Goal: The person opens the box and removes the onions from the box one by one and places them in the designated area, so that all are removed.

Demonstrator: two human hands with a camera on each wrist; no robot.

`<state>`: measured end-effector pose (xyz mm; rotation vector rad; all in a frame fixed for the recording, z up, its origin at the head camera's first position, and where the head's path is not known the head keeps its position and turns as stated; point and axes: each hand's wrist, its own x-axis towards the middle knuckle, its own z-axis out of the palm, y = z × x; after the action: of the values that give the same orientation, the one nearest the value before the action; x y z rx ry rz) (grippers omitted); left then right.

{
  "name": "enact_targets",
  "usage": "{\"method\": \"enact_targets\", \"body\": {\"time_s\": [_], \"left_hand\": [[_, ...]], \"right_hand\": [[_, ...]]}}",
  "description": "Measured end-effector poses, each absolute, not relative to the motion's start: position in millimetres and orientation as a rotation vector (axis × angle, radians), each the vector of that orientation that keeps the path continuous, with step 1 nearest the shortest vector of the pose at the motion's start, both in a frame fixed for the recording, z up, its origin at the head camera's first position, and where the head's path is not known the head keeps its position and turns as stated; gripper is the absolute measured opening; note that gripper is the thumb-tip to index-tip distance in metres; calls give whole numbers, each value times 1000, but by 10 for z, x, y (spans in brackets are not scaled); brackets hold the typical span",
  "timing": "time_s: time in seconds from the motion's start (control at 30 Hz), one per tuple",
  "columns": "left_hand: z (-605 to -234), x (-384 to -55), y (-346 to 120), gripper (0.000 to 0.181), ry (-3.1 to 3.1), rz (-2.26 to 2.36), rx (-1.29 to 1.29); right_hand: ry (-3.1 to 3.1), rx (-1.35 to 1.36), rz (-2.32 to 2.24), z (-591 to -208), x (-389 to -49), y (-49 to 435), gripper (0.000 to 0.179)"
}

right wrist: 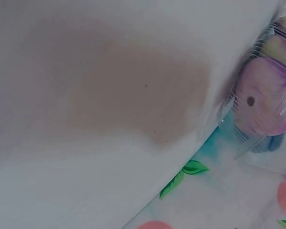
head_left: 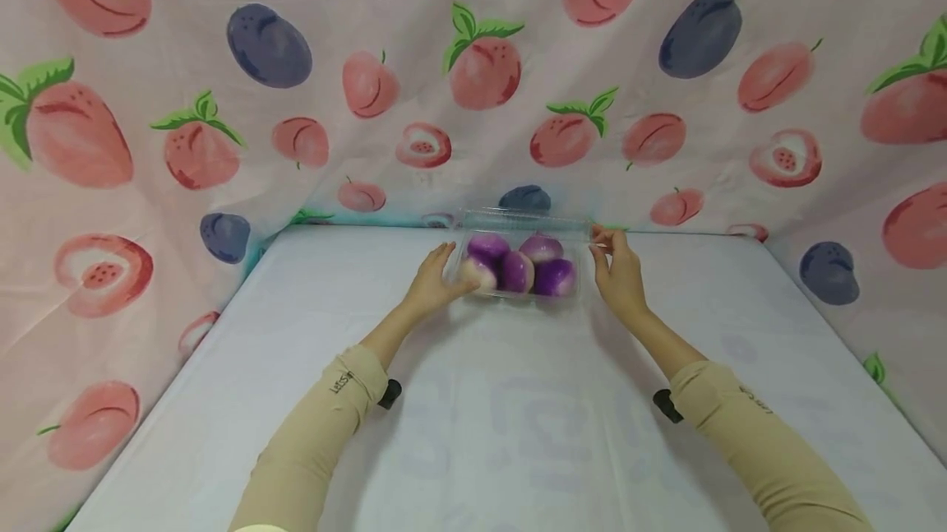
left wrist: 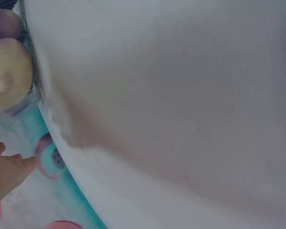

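A clear plastic clamshell box (head_left: 521, 297) stands at the far side of the white table, its lid (head_left: 528, 222) tilted up at the back. Inside lie several round purple-and-white vegetables that look like turnips (head_left: 518, 270); a pale one (left wrist: 9, 71) shows in the left wrist view and a purplish one (right wrist: 264, 95) in the right. My left hand (head_left: 432, 284) spans the box's left side, its thumb at the front corner and fingers extended. At the lid's right edge, my right hand (head_left: 620, 277) pinches with bent fingers; the exact contact is hard to see.
The white table (head_left: 510, 433) reaches back to a hanging cloth (head_left: 444, 63) printed with peaches and dark fruit, which also covers both sides. The back table edge runs close behind the box.
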<state>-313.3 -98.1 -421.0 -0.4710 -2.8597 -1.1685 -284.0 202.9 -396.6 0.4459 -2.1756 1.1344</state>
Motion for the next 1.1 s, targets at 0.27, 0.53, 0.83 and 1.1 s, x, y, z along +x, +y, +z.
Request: {"method": "enact_targets", "body": {"time_s": [0.27, 0.53, 0.83, 1.1], "left_hand": [[-4202, -3153, -983, 103, -3005, -868, -633], [-4181, -3062, -1020, 104, -3040, -733, -714], [-4193, -2991, -997, 111, -3063, -453, -776], [-4235, -2897, -986, 103, -3061, -554, -804]], "right_hand": [[-2165, 429, 1147, -3908, -2810, 2058, 10], [-2155, 449, 1139, -3874, -2801, 2053, 10], [-2134, 452, 1129, -3795, -2773, 2059, 9], [-2134, 465, 1101, -3779, -2757, 2085, 11]]}}
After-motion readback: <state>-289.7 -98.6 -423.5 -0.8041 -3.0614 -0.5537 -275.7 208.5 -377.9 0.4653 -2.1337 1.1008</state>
